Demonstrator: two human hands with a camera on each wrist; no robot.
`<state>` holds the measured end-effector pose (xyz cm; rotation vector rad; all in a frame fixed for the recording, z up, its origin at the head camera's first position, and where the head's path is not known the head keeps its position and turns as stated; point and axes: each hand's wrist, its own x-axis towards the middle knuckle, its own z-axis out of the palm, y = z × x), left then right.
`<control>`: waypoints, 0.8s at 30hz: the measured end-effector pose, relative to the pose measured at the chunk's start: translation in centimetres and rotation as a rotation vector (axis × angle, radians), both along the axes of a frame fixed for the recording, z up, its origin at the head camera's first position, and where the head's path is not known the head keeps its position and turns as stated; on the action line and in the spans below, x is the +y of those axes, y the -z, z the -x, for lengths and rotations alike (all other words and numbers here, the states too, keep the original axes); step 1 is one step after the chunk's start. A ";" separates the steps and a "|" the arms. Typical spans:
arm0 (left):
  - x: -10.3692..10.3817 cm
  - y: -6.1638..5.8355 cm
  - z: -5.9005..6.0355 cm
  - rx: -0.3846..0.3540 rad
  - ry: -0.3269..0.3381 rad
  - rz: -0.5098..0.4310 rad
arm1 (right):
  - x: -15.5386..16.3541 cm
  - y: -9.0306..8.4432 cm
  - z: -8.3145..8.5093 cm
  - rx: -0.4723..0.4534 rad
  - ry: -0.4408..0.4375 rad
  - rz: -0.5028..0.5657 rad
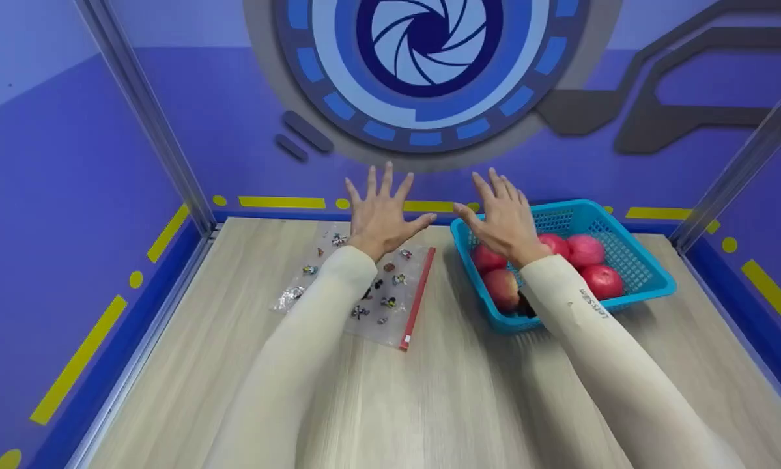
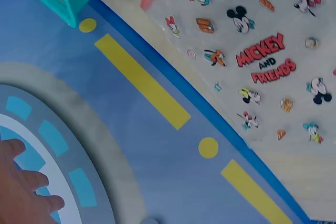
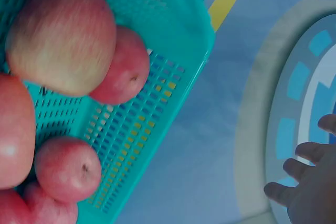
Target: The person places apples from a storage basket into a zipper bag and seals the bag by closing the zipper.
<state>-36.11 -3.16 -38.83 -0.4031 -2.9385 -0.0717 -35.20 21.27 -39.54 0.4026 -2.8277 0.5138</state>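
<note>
Open hands above the wooden table [image 1: 455, 391]

We hold our left hand [image 1: 380, 215] spread over the clear printed zip bag [image 1: 364, 286], its red seal running away from us; our right hand [image 1: 504, 218], fingers straight, hovers over the turquoise plastic basket [image 1: 631, 260] of red apples [image 1: 602, 280]

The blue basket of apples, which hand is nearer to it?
Right. The right hand hovers open over the blue basket, above its left rim and the apples. The left hand is farther left, spread above the printed zip bag.
</note>
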 end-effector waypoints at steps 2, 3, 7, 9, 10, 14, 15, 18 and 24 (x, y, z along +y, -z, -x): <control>-0.2 0.2 -0.1 -0.001 0.001 -0.028 | -0.3 0.1 -0.2 -0.002 -0.013 0.025; -0.2 0.3 -0.2 0.000 0.003 -0.044 | -0.5 0.2 -0.3 -0.002 -0.015 0.034; -0.6 0.6 -0.5 0.013 0.006 -0.092 | -1.0 0.5 -0.6 -0.003 -0.017 0.061; -0.8 0.6 -0.8 0.022 0.008 -0.110 | -1.2 0.7 -0.7 -0.004 -0.015 0.076; -0.9 0.7 -0.9 0.026 0.010 -0.118 | -1.3 0.8 -0.8 -0.004 -0.014 0.084; -1.0 0.9 -1.2 0.043 0.027 -0.149 | -1.6 1.1 -1.3 -0.001 -0.009 0.127; -1.0 1.0 -1.3 0.049 0.030 -0.152 | -1.7 1.2 -1.4 0.000 -0.011 0.139; -1.1 1.3 -1.5 0.058 0.038 -0.176 | -2.0 1.3 -1.9 -0.012 -0.016 0.197; -1.3 2.2 -2.0 0.043 0.053 -0.262 | -2.5 1.8 -2.9 -0.038 -0.018 0.326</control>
